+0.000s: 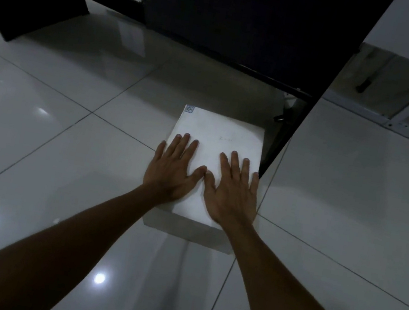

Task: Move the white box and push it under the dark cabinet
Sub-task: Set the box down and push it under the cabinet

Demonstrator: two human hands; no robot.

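There is one white box [215,156] on the floor [64,145], with one small sticker [189,109] on its far left corner, and two hands lie flat on its top: one left hand [172,169] and one right hand [232,189], each with five fingers spread, ten in all. Two bare forearms reach in from the bottom edge, and one dark cabinet [234,16] stands beyond the box. Three bright spots of reflected light show on the glossy floor tiles to the left.
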